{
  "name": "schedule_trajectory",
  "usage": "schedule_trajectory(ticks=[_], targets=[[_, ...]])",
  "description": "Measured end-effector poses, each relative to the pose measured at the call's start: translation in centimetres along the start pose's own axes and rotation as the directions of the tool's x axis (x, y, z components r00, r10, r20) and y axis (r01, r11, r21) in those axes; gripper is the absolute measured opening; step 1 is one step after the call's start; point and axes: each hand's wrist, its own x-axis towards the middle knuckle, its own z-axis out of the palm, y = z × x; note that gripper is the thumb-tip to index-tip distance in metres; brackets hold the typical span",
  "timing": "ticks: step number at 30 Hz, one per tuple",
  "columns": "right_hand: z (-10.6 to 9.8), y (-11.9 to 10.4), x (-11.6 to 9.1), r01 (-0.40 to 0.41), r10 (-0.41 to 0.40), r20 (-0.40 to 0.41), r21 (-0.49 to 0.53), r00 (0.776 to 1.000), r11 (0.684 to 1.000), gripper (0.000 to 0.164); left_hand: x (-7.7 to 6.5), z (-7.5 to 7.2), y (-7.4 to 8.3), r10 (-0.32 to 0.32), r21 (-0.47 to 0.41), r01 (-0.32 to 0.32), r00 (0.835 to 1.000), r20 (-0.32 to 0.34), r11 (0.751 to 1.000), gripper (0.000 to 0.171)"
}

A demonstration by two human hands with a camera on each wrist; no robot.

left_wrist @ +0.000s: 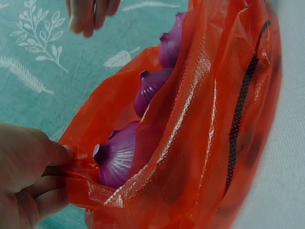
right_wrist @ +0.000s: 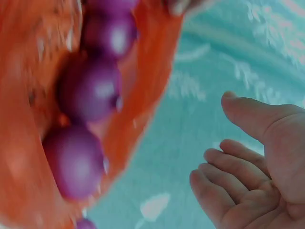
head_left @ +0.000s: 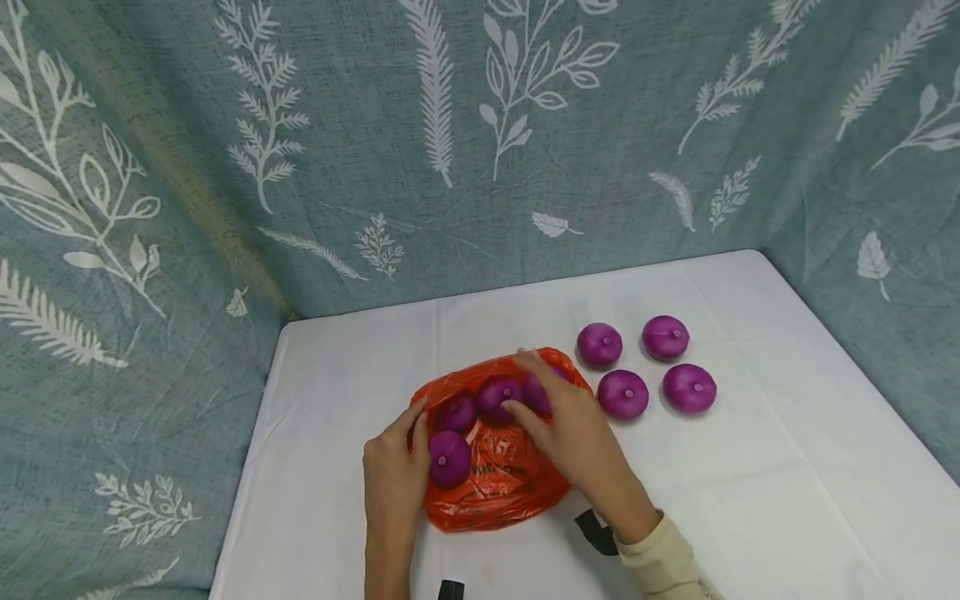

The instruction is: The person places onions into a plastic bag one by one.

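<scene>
A red plastic bag [head_left: 510, 500] lies with its mouth spread, and several purple onions [head_left: 450, 460] sit inside it. My left hand [head_left: 393, 471] pinches the bag's left edge; in the left wrist view, thumb and fingers hold the film beside an onion [left_wrist: 116, 160]. Over the bag's right side hovers my right hand [head_left: 581, 433], partly covering one onion in the head view. The right wrist view shows this right hand [right_wrist: 257, 176] with fingers apart from the onions [right_wrist: 90, 88] and nothing in its grasp.
Several loose onions [head_left: 622, 394] stand on the white table [head_left: 750, 500] to the right of the bag. A grey-green curtain [head_left: 465, 233] with white leaf prints hangs behind and beside the table. Black pieces [head_left: 597, 533] show near the wrists.
</scene>
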Motion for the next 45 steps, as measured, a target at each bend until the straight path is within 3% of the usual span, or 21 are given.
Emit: schedule_trajectory(ticks=[8, 19, 31, 45], targets=[[-4.3, 3.1, 1.2, -0.082, 0.078, -0.171, -0.019, 0.982, 0.996, 0.069, 0.1, -0.4, -0.1, -0.009, 0.003, 0.009, 1.000, -0.020, 1.000, 0.028], [-9.9, 8.7, -0.3, -0.283, 0.244, -0.344, -0.067, 0.907, 0.957, 0.070, 0.4, -0.4, 0.4, -0.045, -0.017, 0.046, 0.999, 0.007, 0.999, 0.030], [-12.1, 13.4, -2.9, -0.353, 0.329, -0.330, -0.016, 0.885, 0.935, 0.076, 0.4, 0.2, 0.9, -0.062, -0.014, 0.062, 0.998, 0.012, 0.998, 0.032], [-11.7, 16.5, -5.4, -0.381, 0.372, -0.200, -0.007, 0.907, 0.925, 0.089, 0.2, 0.0, 0.9, -0.048, 0.010, 0.048, 0.999, 0.021, 0.999, 0.030]])
